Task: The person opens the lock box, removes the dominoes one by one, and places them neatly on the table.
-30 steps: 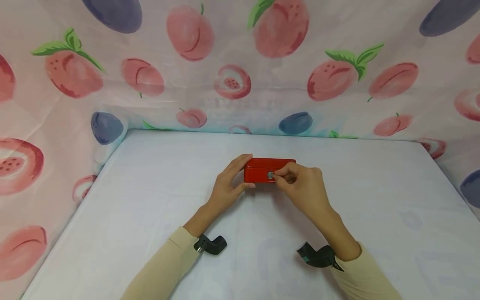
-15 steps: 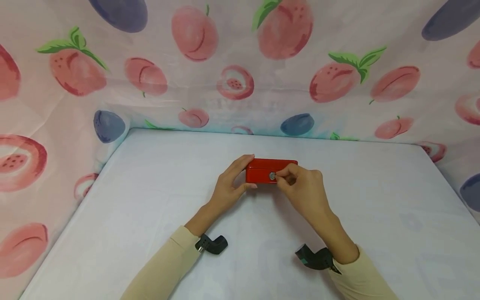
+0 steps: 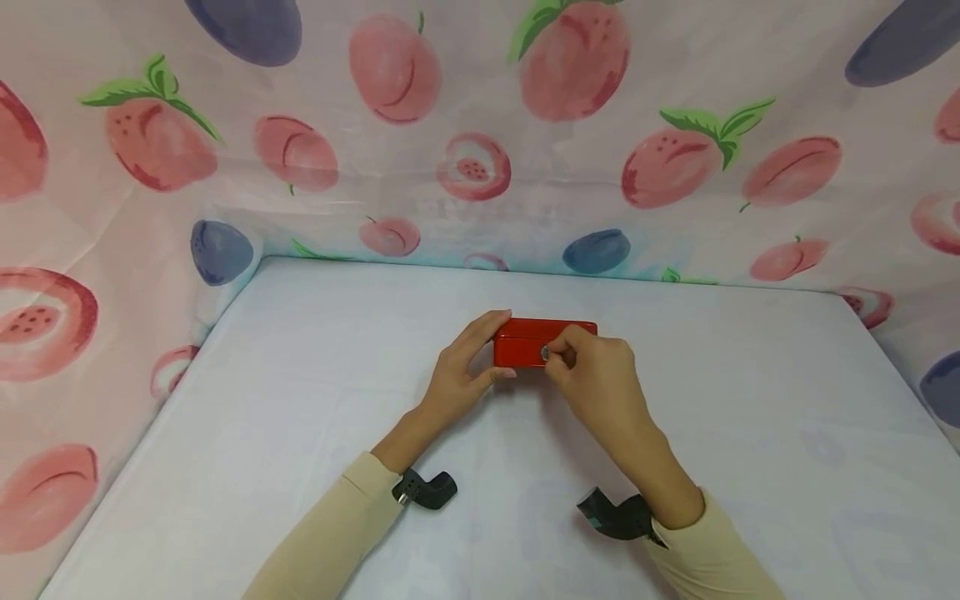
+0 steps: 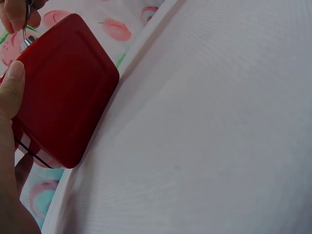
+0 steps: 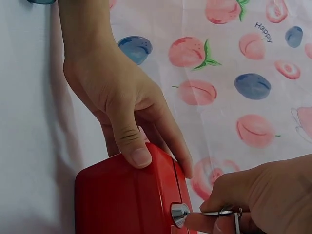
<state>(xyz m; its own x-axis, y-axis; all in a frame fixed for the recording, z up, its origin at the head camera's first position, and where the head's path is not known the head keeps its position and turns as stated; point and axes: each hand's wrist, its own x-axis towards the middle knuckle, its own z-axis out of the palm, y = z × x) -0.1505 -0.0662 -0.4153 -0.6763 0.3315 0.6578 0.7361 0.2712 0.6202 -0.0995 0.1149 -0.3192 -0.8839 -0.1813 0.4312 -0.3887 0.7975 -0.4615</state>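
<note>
A red metal cash box [image 3: 517, 353] is held near the middle of the table, its round silver lock [image 5: 177, 213] on the side toward me. My left hand [image 3: 455, 379] grips the box's left end, thumb on one face and fingers on the opposite one. At the lock, my right hand [image 3: 603, 382] pinches a small silver key [image 5: 213, 213] between thumb and curled index finger. A thin metal ring [image 5: 239, 212] hangs from the key. The key's tip is hidden, and my fingers partly cover the lock in the head view. The lid looks closed, with a dark seam along it.
A white cloth [image 3: 315, 417] covers the table. Fruit-printed fabric [image 3: 405, 158] rises behind its far edge and along the left side. Each wrist bears a black camera mount, one on the left [image 3: 426, 490] and one on the right [image 3: 617, 515].
My right hand has rolled and shifted slightly left at the lock, covering more of it. My left hand keeps its grip, and the box stays put apart from a slight drift of the view.
</note>
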